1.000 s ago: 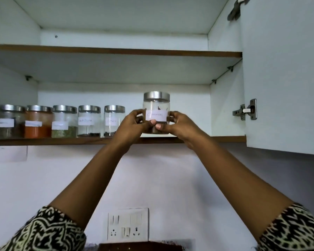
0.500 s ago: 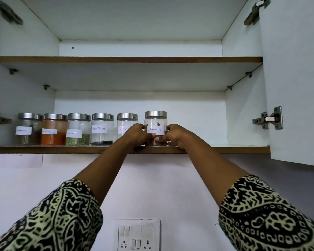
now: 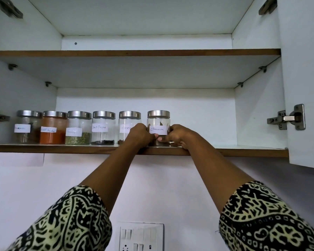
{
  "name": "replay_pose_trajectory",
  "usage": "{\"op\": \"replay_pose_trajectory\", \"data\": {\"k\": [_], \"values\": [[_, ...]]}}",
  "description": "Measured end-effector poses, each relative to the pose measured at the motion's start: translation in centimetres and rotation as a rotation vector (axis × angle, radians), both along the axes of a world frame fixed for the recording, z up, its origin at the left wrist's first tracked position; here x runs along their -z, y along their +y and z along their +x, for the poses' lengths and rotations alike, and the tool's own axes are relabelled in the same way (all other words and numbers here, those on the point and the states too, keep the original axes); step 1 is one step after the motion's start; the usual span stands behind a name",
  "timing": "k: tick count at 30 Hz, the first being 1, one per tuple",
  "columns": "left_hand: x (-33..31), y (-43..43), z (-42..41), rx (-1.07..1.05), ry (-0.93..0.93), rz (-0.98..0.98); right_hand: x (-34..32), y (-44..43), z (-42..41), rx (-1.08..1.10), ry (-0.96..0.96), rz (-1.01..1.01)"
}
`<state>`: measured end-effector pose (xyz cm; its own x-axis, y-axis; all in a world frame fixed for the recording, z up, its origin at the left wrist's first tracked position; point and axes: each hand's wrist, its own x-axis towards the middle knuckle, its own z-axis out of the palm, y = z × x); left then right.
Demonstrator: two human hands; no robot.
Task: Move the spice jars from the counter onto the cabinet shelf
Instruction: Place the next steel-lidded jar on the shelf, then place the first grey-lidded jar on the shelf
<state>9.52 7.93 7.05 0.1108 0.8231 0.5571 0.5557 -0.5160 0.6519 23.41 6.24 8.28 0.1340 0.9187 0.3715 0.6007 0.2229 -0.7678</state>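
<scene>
A clear glass jar with a steel lid and a "Cinnamon" label [image 3: 158,122] stands on the lower cabinet shelf [image 3: 243,151], at the right end of a row. My left hand [image 3: 139,135] grips its left side and my right hand [image 3: 176,135] grips its right side, thumbs meeting below the label. To its left stand the cloves jar [image 3: 129,122], the black pepper jar [image 3: 103,127], the fennel jar [image 3: 78,127], an orange powder jar [image 3: 53,127] and a dark spice jar [image 3: 26,126]. The counter is out of view.
The upper shelf [image 3: 134,52] sits above. An open cabinet door [image 3: 304,87] with a steel hinge [image 3: 288,117] hangs at the right. The lower shelf runs bare right of the cinnamon jar. A white switchboard [image 3: 140,236] is on the wall below.
Both hands lowered the cinnamon jar from above the shelf edge onto the shelf and pushed it back beside the cloves jar. The view rose and moved closer.
</scene>
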Motion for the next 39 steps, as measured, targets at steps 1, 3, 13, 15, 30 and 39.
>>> {"op": "replay_pose_trajectory", "data": {"k": [1, 3, 13, 15, 30, 39], "values": [[0.1, 0.0, 0.1, -0.015, -0.005, 0.016, 0.0, 0.1, 0.0, -0.003, -0.004, -0.003], [0.1, 0.2, 0.2, -0.035, -0.02, 0.027, 0.1, 0.4, -0.1, -0.002, -0.022, 0.003], [0.1, 1.0, 0.1, -0.105, -0.014, 0.033, 0.3, 1.6, -0.2, 0.018, -0.086, 0.036], [0.1, 1.1, 0.1, -0.114, -0.016, 0.031, 0.3, 1.4, -0.3, 0.023, -0.09, 0.041], [2.5, -6.0, -3.3, -0.048, 0.032, 0.19, 2.8, -8.5, -3.7, 0.105, -0.107, 0.188], [16.3, -14.1, -8.3, 0.273, -0.166, 0.177, 16.3, -19.5, -9.0, 0.071, 0.032, 0.236]]}}
